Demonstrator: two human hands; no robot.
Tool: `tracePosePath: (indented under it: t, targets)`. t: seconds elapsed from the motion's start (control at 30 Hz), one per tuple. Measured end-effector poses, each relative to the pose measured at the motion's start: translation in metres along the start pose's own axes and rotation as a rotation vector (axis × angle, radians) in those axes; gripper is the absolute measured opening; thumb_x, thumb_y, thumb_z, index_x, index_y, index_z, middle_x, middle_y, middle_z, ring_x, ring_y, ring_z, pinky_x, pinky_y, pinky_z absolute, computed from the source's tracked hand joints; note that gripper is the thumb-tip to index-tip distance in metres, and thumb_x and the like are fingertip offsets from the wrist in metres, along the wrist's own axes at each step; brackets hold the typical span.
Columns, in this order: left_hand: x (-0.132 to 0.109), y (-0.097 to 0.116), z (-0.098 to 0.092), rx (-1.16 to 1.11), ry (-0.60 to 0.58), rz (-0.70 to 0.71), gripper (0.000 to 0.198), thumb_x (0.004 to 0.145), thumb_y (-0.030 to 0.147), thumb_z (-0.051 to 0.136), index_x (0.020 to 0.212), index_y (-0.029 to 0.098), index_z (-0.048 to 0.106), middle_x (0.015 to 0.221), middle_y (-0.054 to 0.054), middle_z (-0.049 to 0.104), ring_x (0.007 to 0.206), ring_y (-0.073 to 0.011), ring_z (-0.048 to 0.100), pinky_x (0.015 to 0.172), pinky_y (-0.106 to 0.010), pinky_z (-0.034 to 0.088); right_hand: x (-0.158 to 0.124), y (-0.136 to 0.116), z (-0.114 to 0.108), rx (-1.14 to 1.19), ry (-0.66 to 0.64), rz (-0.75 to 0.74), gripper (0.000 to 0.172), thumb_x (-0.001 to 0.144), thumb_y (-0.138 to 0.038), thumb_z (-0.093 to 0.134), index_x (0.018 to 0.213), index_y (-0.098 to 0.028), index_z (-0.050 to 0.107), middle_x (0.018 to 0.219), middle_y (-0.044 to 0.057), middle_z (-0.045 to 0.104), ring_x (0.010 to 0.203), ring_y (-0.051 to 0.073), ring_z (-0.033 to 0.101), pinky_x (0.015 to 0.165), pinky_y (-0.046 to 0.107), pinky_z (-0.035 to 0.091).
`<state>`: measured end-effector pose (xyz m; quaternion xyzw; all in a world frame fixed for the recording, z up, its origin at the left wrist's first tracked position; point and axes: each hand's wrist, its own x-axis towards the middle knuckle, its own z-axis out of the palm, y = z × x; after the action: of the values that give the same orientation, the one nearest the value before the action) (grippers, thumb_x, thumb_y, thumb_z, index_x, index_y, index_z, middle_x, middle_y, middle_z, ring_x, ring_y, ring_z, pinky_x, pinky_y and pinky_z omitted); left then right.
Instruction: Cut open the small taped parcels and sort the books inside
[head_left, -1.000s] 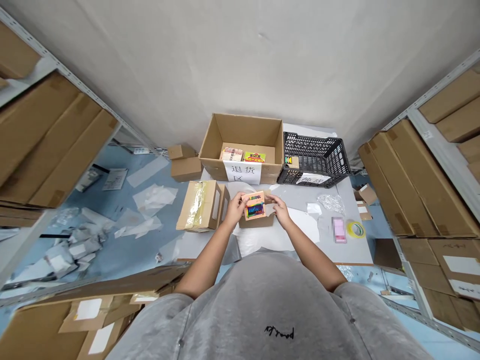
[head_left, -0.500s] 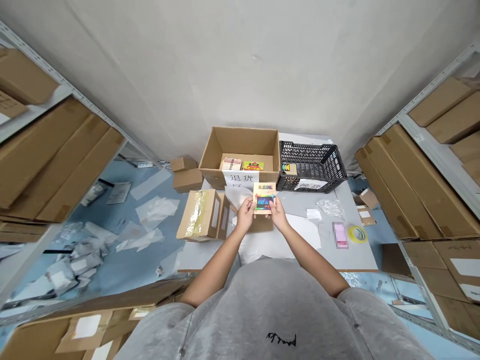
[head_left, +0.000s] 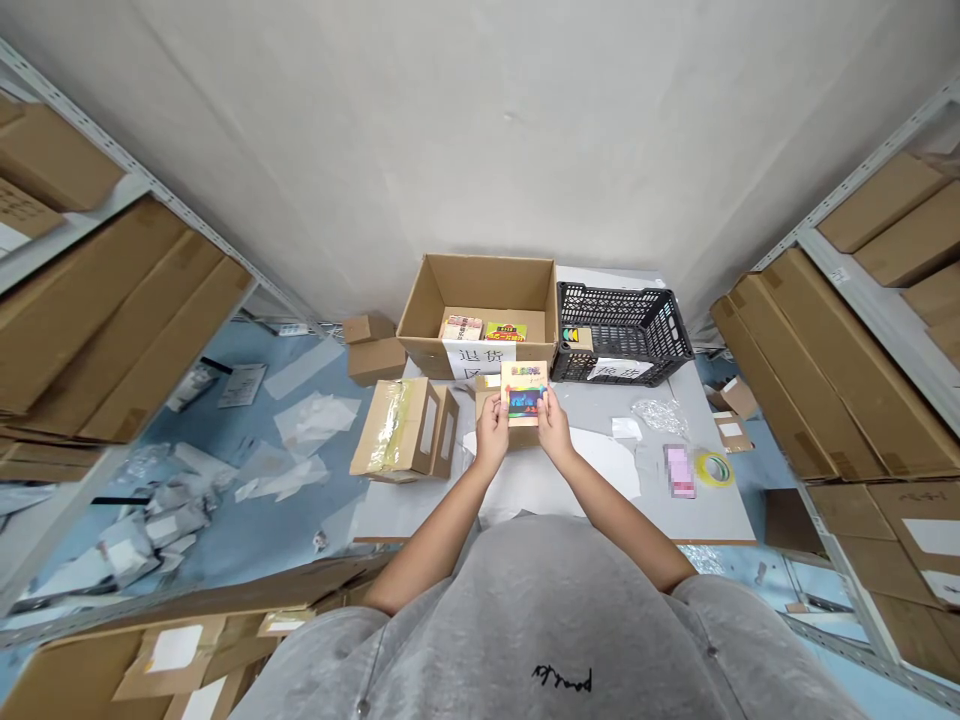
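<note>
Both hands hold up a small flat orange box point(head_left: 523, 392) with a bright multicoloured picture on its face. My left hand point(head_left: 492, 434) grips its left edge, fingers closed on it. My right hand point(head_left: 553, 428) grips its right edge the same way. The box is upright, facing me, above a small open brown carton point(head_left: 487, 385) on the white table point(head_left: 697, 500). Behind it stands a large open cardboard box point(head_left: 481, 312) with a paper label and two colourful packs inside.
A black plastic crate point(head_left: 622, 333) sits right of the big box. A taped carton point(head_left: 401, 428) lies at the table's left. A pink item point(head_left: 679, 470), a tape roll point(head_left: 712, 467) and crumpled film point(head_left: 658, 412) lie at the right. Shelves of cartons flank both sides; wrappers litter the blue floor.
The orange box was low and tilted over the small carton; both hands have raised it and turned it upright to face me. The head view has shifted slightly.
</note>
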<state>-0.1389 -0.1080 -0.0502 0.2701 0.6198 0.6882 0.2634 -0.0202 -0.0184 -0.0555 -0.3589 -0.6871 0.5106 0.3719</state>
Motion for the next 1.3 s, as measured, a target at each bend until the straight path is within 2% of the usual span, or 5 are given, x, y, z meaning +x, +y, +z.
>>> tracePosePath:
  t: [0.47, 0.7, 0.9, 1.1, 1.3]
  targets:
    - [0.0, 0.014, 0.022, -0.081, -0.049, -0.088, 0.055, 0.093, 0.07, 0.077, 0.118, 0.022, 0.064, 0.103, -0.008, 0.079, 0.066, -0.0152, 0.066, 0.047, -0.022, 0.045, 0.002, -0.004, -0.018, -0.012, 0.036, -0.018, 0.068, 0.113, -0.058, 0.045, 0.169, -0.02, 0.053, 0.155, 0.016, 0.07, 0.138, 0.032, 0.07, 0.116, 0.046, 0.057]
    - [0.0, 0.008, 0.023, -0.029, -0.032, -0.107, 0.057, 0.097, 0.068, 0.073, 0.131, 0.022, 0.066, 0.116, -0.012, 0.081, 0.086, -0.0223, 0.077, 0.059, -0.027, 0.057, 0.001, -0.005, -0.025, 0.016, 0.031, -0.021, 0.069, 0.113, -0.058, 0.049, 0.173, -0.024, 0.048, 0.149, 0.014, 0.073, 0.129, 0.031, 0.073, 0.109, 0.045, 0.062]
    - [0.01, 0.004, 0.034, -0.003, -0.073, -0.231, 0.065, 0.095, 0.069, 0.074, 0.14, 0.022, 0.074, 0.149, -0.014, 0.073, 0.15, -0.034, 0.061, 0.124, -0.048, 0.049, -0.003, -0.023, -0.024, 0.109, -0.108, -0.059, 0.072, 0.108, -0.06, 0.06, 0.172, -0.028, 0.051, 0.144, 0.015, 0.067, 0.107, 0.027, 0.072, 0.093, 0.04, 0.065]
    - [0.005, 0.017, 0.033, -0.325, -0.306, -0.355, 0.081, 0.101, 0.087, 0.051, 0.14, 0.02, 0.076, 0.132, -0.019, 0.08, 0.134, -0.0363, 0.072, 0.108, -0.052, 0.061, -0.004, -0.038, -0.026, -0.047, -0.202, -0.191, 0.056, 0.109, -0.053, 0.062, 0.161, -0.033, 0.066, 0.121, 0.009, 0.061, 0.116, 0.027, 0.063, 0.109, 0.044, 0.057]
    - [0.012, 0.022, 0.016, -0.311, -0.169, -0.335, 0.065, 0.088, 0.075, 0.08, 0.113, 0.016, 0.082, 0.106, -0.015, 0.085, 0.109, -0.0335, 0.081, 0.096, -0.046, 0.065, -0.006, -0.05, -0.031, -0.137, -0.173, -0.235, 0.039, 0.112, -0.04, 0.057, 0.141, -0.033, 0.081, 0.129, 0.01, 0.065, 0.126, 0.031, 0.059, 0.118, 0.051, 0.05]
